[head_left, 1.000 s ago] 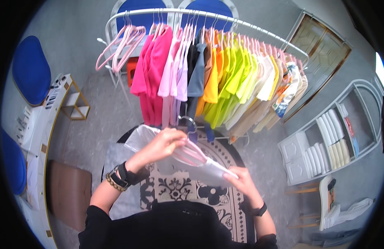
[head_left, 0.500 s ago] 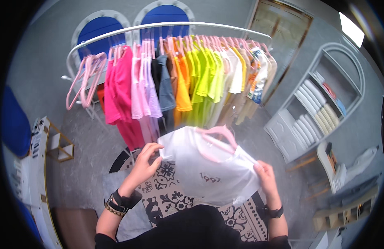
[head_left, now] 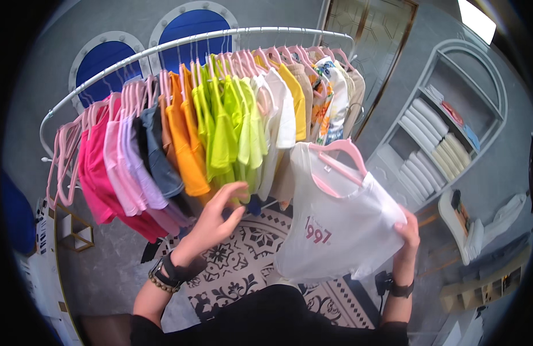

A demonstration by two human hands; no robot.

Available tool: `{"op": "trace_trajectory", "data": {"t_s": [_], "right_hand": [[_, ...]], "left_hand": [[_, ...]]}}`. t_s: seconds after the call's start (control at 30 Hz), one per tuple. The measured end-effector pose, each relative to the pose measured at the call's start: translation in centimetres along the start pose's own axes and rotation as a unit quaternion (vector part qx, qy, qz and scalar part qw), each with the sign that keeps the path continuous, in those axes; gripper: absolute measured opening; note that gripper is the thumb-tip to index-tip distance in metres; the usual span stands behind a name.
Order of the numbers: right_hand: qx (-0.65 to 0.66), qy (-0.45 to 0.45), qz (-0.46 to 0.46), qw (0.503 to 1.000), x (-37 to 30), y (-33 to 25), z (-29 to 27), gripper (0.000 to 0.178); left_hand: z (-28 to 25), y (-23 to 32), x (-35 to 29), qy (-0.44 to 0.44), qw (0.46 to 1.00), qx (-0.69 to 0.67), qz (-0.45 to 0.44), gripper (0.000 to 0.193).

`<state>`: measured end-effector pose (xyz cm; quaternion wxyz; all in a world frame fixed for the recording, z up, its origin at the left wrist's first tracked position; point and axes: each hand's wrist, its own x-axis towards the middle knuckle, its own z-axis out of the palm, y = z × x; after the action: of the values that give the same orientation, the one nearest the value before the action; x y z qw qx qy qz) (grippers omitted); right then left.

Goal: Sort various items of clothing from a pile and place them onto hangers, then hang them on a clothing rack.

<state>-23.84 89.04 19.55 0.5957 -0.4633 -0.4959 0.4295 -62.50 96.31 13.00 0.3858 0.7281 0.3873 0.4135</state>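
A white T-shirt point(head_left: 347, 230) with dark red print on its chest hangs on a pink hanger point(head_left: 346, 151) in front of me. My right hand point(head_left: 409, 233) pinches the shirt at its right sleeve edge. To the left of the shirt, my left hand point(head_left: 220, 216) is raised with thumb and fingers apart, holding nothing. It is nearest to the lower hems of the lime-green shirts point(head_left: 220, 132) on the rack. The white clothes rail point(head_left: 180, 39) carries several garments on pink hangers, running from hot pink at left through orange and green to white, yellow and floral.
Several bare pink hangers point(head_left: 63, 161) hang at the rail's left end. A patterned rug point(head_left: 243, 254) lies on the floor below. An arched grey cabinet point(head_left: 497, 130) with folded towels stands at the right, near a white chair point(head_left: 452, 222). Behind the rail are round blue mirrors point(head_left: 194, 23).
My left hand has let go of the shirt's left sleeve. The shirt has shifted right and up with my right hand. The rack now appears closer and farther left in view.
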Motion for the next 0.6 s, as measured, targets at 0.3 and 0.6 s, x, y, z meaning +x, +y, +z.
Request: {"op": "trace_trajectory", "data": {"t_s": [0.3,0.6], "right_hand": [[-0.037,-0.191,0.066,0.979,12.5,0.3,-2.4,0.055],[-0.001,-0.209,0.064,0.976,20.4,0.1,2.7,0.048]], "left_hand": [[7.1,-7.1,26.0,0.105,0.978,-0.165,0.071,0.051],[4.0,-9.4,25.9,0.247,0.969,-0.008,-0.009,0.064]]}}
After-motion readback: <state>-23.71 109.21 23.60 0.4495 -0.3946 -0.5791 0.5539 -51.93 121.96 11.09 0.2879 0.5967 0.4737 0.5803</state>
